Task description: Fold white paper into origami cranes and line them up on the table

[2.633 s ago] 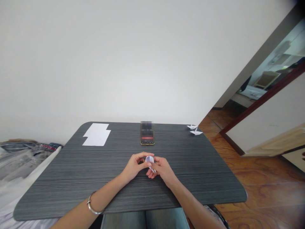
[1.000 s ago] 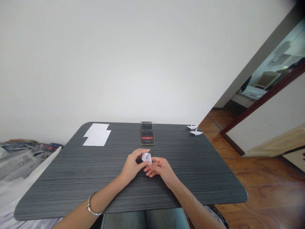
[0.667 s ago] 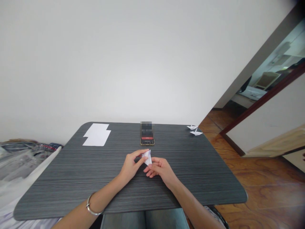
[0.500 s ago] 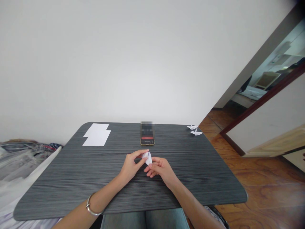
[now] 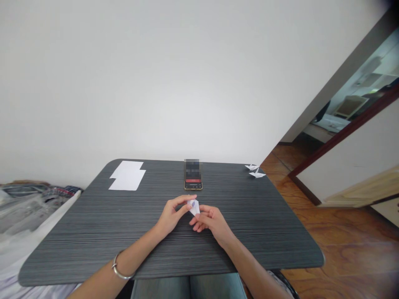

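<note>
1. Since the earliest picture, the small folded paper [image 5: 193, 206] has turned. Its point then hung down between the hands; now it sits higher, at the fingertips.
2. Left hand [image 5: 170, 216]: thumb and forefinger are closed in a pinch on the paper's far side, with the other fingers curled under. A bracelet [image 5: 119, 268] is on that wrist.
3. Right hand [image 5: 212, 220]: loosely curled, its thumb and forefinger closed on the paper's near edge.
4. The paper is held just above the table [image 5: 93, 232], a little nearer the person than the phone [image 5: 193, 179].
5. It looks very light and thin, stiff only along its creases and easily crushed or torn. It is probably best pinched at the layered folds, not the loose tips.
6. The table is dark grey with a fine striped grain, flat and matte, with rounded corners.
7. Left of the phone lie two white sheets [image 5: 127, 176]. Far to its right, at the table corner, are two folded paper figures [image 5: 256, 172].
8. Behind the phone is a plain white wall. Beyond the table's right edge are an orange-brown wooden floor [image 5: 343, 232] and an open doorway; off its left edge is heaped clothing [image 5: 28, 203].
</note>
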### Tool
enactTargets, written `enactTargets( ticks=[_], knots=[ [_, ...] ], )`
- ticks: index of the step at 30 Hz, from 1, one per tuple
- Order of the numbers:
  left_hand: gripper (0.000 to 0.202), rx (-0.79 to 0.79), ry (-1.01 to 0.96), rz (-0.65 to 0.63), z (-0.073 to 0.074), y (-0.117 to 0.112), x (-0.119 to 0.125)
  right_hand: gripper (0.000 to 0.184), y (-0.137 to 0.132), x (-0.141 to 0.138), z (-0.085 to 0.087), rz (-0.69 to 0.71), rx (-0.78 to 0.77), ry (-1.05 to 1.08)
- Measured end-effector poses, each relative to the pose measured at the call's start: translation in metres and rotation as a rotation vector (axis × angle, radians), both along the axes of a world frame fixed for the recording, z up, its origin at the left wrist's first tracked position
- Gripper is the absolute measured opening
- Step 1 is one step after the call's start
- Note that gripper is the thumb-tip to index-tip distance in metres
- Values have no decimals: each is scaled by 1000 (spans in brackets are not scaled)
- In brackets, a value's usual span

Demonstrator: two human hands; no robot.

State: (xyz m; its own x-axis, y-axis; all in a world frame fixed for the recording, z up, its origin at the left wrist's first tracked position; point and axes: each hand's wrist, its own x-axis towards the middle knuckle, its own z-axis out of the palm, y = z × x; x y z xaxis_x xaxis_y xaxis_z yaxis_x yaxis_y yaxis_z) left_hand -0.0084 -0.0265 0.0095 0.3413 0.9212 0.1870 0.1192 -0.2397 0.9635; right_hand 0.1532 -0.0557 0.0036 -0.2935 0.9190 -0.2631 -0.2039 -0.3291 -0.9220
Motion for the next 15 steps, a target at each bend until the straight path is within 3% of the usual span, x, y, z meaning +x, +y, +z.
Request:
enactTargets(
  ticks=[5, 15],
  knots=[
    [23, 58, 83, 95, 2, 0, 0, 40, 0, -1, -1, 16, 9, 2],
    [21, 211, 221, 154, 3, -3, 0, 38, 0, -1, -5, 34, 29, 3]
  ],
)
